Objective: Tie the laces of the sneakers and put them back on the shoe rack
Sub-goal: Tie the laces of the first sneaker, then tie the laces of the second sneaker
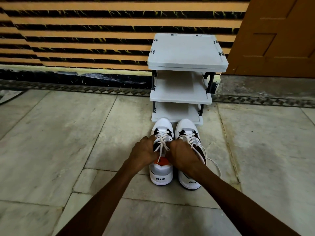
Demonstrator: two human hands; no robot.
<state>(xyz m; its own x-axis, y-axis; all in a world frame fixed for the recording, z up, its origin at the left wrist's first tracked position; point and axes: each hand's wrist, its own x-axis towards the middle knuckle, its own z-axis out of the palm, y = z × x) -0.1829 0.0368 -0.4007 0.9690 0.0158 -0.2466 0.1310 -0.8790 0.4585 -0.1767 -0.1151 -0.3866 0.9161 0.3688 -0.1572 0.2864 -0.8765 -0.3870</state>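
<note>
Two white sneakers with black star patches stand side by side on the stone floor, toes toward the shoe rack [180,97]. The left sneaker [162,174] has an orange lining and white laces [161,143] crossing between my hands. My left hand [144,153] grips the left side of that shoe's lacing. My right hand [183,155] grips its right side and covers part of the right sneaker [187,128]. A loose white lace [215,165] from the right sneaker trails on the floor to the right.
The grey three-tier rack has bare shelves and stands against a striped orange and black wall [85,34]. A brown wooden door [279,36] is at the right. Stone floor tiles [59,142] spread to the left and right of the shoes.
</note>
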